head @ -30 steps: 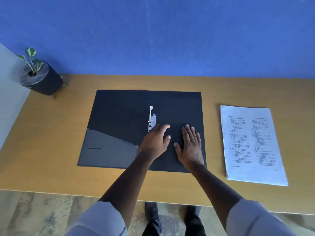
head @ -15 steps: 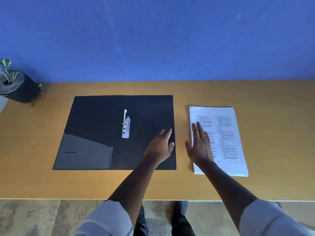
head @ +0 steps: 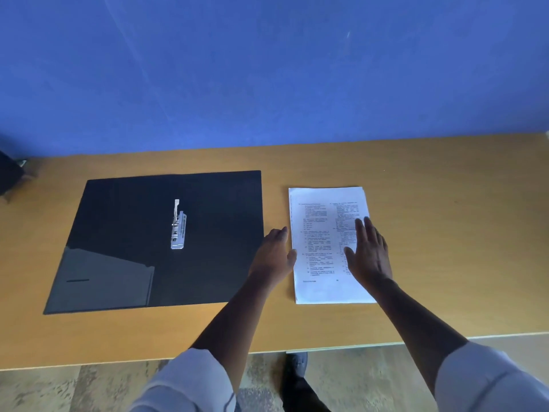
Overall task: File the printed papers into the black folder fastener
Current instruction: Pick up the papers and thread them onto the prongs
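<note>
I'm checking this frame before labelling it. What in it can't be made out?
- Printed papers: text too small and blurred to read, head view; right hand covers part of the right column.
- Dark object at the left edge: cut off by the frame.
- Metal fastener on the black folder: too small to tell whether its prongs are open.
- Left hand: contact with the papers' edge unclear.

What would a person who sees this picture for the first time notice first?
The open black folder lies flat on the left of the wooden desk, with a metal fastener shining in its middle. To its right lies a stack of printed papers; the right hand is spread over it, and the left hand is at its left edge, between papers and folder. Behind everything stands a strong blue wall.
</note>
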{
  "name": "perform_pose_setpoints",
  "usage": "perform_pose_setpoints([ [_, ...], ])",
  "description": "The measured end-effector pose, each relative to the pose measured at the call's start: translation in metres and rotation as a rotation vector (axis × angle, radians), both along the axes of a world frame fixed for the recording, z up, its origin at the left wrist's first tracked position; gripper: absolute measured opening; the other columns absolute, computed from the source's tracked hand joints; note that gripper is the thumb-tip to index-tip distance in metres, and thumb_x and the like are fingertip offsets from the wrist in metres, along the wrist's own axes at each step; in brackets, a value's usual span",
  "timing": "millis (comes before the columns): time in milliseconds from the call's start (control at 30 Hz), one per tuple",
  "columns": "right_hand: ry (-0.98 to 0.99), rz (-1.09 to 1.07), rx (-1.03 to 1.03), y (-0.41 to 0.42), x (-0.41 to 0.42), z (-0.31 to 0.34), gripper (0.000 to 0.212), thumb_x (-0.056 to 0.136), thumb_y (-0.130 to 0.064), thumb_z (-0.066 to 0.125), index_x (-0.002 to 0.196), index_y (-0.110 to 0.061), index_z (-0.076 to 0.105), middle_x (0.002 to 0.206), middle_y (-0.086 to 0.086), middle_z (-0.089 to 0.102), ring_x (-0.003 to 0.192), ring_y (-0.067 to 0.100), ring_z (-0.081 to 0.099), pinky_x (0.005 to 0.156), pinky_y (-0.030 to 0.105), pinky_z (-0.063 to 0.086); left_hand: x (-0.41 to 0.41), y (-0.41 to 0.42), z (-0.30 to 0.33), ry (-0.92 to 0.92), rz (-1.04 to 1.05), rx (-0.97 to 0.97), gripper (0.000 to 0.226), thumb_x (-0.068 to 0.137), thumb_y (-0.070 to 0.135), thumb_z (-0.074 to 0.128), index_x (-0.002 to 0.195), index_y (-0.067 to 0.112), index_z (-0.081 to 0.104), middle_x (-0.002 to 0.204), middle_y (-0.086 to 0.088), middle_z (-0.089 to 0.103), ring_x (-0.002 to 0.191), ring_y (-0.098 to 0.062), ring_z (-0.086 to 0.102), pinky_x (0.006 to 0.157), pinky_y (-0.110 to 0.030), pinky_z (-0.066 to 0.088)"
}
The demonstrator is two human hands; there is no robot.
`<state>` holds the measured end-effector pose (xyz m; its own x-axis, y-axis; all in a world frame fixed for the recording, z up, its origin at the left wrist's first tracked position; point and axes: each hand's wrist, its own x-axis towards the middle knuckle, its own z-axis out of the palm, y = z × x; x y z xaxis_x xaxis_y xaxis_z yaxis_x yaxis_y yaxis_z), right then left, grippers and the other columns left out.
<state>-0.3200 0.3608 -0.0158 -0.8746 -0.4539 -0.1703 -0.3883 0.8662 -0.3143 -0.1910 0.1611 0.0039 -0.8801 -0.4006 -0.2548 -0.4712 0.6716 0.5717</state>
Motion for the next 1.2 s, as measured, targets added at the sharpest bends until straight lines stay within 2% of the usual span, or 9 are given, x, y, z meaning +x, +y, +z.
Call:
perform_pose_setpoints([
  [100,-0.021,-0.072,0.018,0.013,-0.008,0.001,0.075,0.093,-0.025,0.065,0.155,-0.008,0.026,0.161,0.014,0.03,0.141,0.038,0.034,0.114,0.05,0.033,-0.009,0.011,0.002,-0.029,0.041,0.02,0.056,0.097,0.027,0.053,0.148,0.01,0.036,0.139,-0.004,0.047,0.13,-0.022,0.046,0.101,-0.034,0.044],
  [200,-0.073,-0.165,0.02,0.021,-0.017,0.003,0.068,0.089,-0.028,0.071,0.145,-0.008,0.037,0.143,0.016,0.045,0.124,0.04,0.045,0.098,0.051,0.044,-0.02,0.022,0.005,-0.082,0.145,0.013,0.043,0.096,0.026,0.053,0.135,0.01,0.045,0.13,-0.006,0.052,0.12,-0.024,0.052,0.092,-0.037,0.049],
  [333,-0.15,-0.15,-0.003,0.027,-0.028,0.003,0.057,0.087,-0.026,0.074,0.135,-0.009,0.049,0.129,0.016,0.048,0.115,0.037,0.049,0.093,0.047,0.05,-0.035,0.038,0.011,-0.157,0.306,0.018,0.03,0.096,0.026,0.05,0.12,0.007,0.051,0.121,-0.009,0.054,0.103,-0.027,0.06,0.073,-0.034,0.048],
  [500,-0.18,-0.159,-0.04,0.023,-0.031,0.004,0.054,0.087,-0.02,0.075,0.134,-0.008,0.05,0.124,0.014,0.05,0.113,0.034,0.053,0.088,0.044,0.051,-0.052,0.049,0.018,-0.132,0.475,0.114,0.035,0.096,0.025,0.052,0.126,0.007,0.055,0.122,-0.009,0.058,0.094,-0.02,0.058,0.067,-0.028,0.042],
  [600,-0.176,-0.157,-0.047,0.025,-0.03,0.002,0.055,0.088,-0.019,0.075,0.135,-0.007,0.05,0.124,0.015,0.049,0.113,0.034,0.052,0.089,0.044,0.053,-0.06,0.048,0.018,-0.147,0.548,0.178,0.033,0.094,0.024,0.052,0.121,0.006,0.058,0.12,-0.008,0.063,0.096,-0.024,0.063,0.062,-0.026,0.043],
  [767,-0.178,-0.156,-0.038,0.023,-0.03,0.001,0.052,0.089,-0.016,0.073,0.134,-0.005,0.05,0.124,0.016,0.048,0.112,0.034,0.051,0.091,0.048,0.053,-0.062,0.041,0.017,-0.141,0.65,0.265,0.016,0.085,0.021,0.056,0.085,0.005,0.059,0.098,-0.011,0.07,0.057,-0.013,0.058,0.038,-0.02,0.026],
  [900,-0.172,-0.143,-0.044,0.025,-0.029,0.0,0.05,0.09,-0.015,0.073,0.132,-0.003,0.05,0.124,0.017,0.048,0.11,0.035,0.051,0.091,0.048,0.051,-0.067,0.038,0.015,-0.129,0.677,0.351,0.017,0.082,0.024,0.057,0.067,0.014,0.056,0.083,-0.009,0.071,0.05,-0.013,0.05,0.046,-0.02,0.031],
  [1000,-0.174,-0.139,-0.05,0.026,-0.029,0.0,0.05,0.09,-0.014,0.072,0.134,-0.003,0.049,0.124,0.017,0.048,0.111,0.035,0.051,0.092,0.048,0.051,-0.069,0.038,0.016,-0.127,0.71,0.418,0.02,0.081,0.026,0.059,0.068,0.011,0.055,0.071,-0.001,0.064,0.054,-0.016,0.054,0.049,-0.023,0.037],
  [1200,-0.17,-0.139,-0.063,0.027,-0.029,-0.002,0.052,0.089,-0.014,0.073,0.134,-0.004,0.049,0.124,0.017,0.049,0.111,0.034,0.051,0.092,0.048,0.051,-0.072,0.038,0.011,-0.117,0.76,0.499,0.019,0.08,0.025,0.06,0.067,0.012,0.056,0.07,0.0,0.061,0.062,-0.02,0.056,0.056,-0.027,0.043],
])
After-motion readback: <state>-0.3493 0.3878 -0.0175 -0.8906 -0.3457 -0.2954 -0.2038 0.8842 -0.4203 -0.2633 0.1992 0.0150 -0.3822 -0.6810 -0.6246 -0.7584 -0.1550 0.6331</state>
